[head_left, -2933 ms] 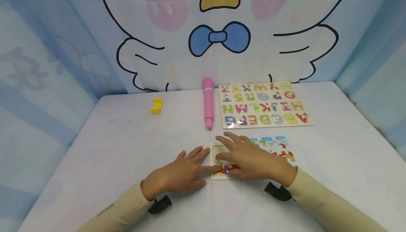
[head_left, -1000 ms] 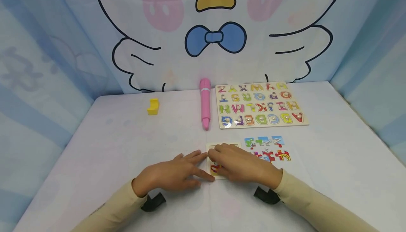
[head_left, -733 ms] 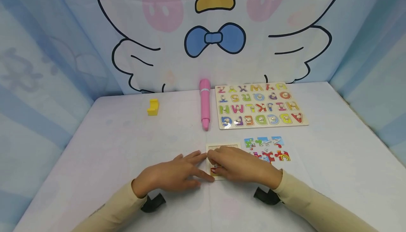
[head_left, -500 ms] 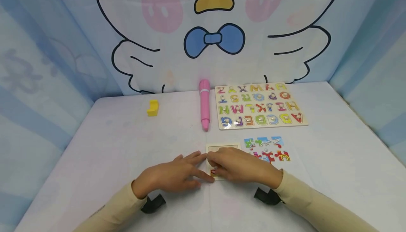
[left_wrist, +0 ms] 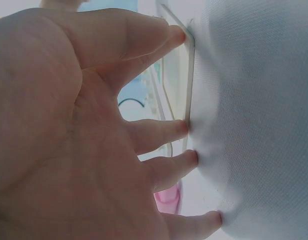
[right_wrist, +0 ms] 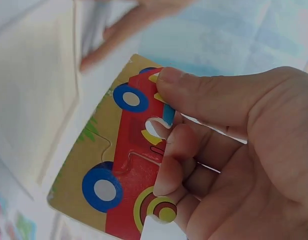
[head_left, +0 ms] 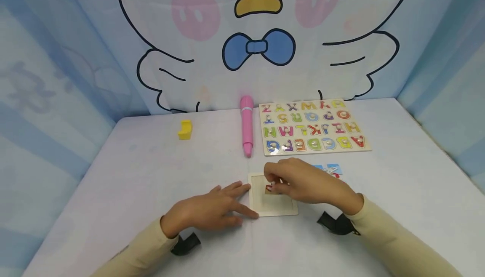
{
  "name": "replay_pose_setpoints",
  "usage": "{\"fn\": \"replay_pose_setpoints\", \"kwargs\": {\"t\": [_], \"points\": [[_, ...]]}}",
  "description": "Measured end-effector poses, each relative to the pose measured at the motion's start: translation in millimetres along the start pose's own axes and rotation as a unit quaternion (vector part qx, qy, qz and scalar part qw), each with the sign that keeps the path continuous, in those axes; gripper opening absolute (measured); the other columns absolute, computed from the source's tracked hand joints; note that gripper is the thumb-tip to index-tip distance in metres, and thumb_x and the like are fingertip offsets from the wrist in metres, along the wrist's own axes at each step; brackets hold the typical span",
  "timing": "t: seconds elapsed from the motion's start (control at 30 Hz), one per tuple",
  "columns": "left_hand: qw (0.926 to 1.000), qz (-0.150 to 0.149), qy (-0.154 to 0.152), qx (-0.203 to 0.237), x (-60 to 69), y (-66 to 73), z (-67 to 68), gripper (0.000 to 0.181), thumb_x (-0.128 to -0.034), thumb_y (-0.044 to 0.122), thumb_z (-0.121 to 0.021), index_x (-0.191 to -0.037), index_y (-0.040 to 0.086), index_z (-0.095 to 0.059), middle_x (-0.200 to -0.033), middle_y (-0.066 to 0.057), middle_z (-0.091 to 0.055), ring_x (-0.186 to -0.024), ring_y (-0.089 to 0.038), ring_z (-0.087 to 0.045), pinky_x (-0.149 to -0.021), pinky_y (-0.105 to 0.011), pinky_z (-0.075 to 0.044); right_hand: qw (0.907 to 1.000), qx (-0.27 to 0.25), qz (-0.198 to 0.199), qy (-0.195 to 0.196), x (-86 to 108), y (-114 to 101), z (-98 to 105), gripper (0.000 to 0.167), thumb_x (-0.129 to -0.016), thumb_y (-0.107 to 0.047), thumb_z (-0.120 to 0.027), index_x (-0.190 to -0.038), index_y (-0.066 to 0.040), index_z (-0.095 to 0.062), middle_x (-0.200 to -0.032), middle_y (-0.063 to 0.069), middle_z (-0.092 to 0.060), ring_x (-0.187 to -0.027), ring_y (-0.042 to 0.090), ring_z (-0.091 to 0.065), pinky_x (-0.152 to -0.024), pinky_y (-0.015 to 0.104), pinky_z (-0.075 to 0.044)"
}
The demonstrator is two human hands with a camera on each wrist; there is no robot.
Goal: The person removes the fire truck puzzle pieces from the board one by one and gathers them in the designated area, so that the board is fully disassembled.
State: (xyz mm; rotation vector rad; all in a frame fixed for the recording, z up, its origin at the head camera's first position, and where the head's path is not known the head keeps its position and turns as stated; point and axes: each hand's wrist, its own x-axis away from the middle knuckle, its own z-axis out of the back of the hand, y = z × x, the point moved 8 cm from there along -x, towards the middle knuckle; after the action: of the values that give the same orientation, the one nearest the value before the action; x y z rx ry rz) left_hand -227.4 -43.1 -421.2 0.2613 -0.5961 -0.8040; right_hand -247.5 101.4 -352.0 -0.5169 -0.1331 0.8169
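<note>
My right hand (head_left: 308,180) pinches joined jigsaw pieces (right_wrist: 129,150) between thumb and curled fingers, above a wooden puzzle frame (head_left: 261,205). In the right wrist view the pieces show part of a red vehicle with blue wheels on a tan ground, with a seam between them. The frame's visible inside is bare. My left hand (head_left: 208,209) lies with spread fingers at the frame's left side, two fingertips touching its edge. In the left wrist view its fingertips (left_wrist: 181,129) press against the frame edge and cloth. Loose jigsaw pieces (head_left: 334,169) lie right of the frame, partly hidden by my right hand.
A wooden alphabet board (head_left: 316,127) with knobbed letters lies at the back right. Left of it is a pink pen-shaped toy (head_left: 247,126). A yellow block (head_left: 185,129) sits farther left on the white cloth. A printed curtain (head_left: 212,75) hangs behind the table.
My right hand has risen from the frame and moved back and right, lifting the joined jigsaw pieces out. The frame's inside is now exposed. My left hand has stayed at the edge.
</note>
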Motion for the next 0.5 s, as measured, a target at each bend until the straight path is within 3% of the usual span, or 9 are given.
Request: {"fn": "replay_pose_setpoints", "kwargs": {"t": [0.3,0.5], "points": [[0.9999,0.009,0.003,-0.007,-1.4,-0.4,-0.8,0.037,-0.1018,0.024,-0.064,-0.132,0.044,-0.068,-0.168,-0.005,-0.026,-0.157,-0.028,-0.013,-0.116,-0.070,-0.021,0.9947,-0.057,-0.082,-0.024,26.3,24.2,22.3,0.019,-0.095,-0.012,-0.074,-0.088,-0.017,-0.057,-0.072,-0.005,-0.057,-0.051,0.007,-0.051,-0.043,0.025,-0.044],[0.9999,0.008,0.006,-0.009,-1.6,0.1,-0.7,0.037,-0.1016,0.024,-0.064,-0.132,0.044,-0.068,-0.167,-0.005,-0.027,-0.156,-0.028,-0.014,-0.115,-0.069,-0.022,0.9946,-0.043,-0.082,-0.046,42.6,38.9,15.5,0.021,-0.094,-0.011,-0.075,-0.087,-0.019,-0.057,-0.070,-0.011,-0.053,-0.060,0.004,-0.050,-0.052,0.022,-0.042]]}}
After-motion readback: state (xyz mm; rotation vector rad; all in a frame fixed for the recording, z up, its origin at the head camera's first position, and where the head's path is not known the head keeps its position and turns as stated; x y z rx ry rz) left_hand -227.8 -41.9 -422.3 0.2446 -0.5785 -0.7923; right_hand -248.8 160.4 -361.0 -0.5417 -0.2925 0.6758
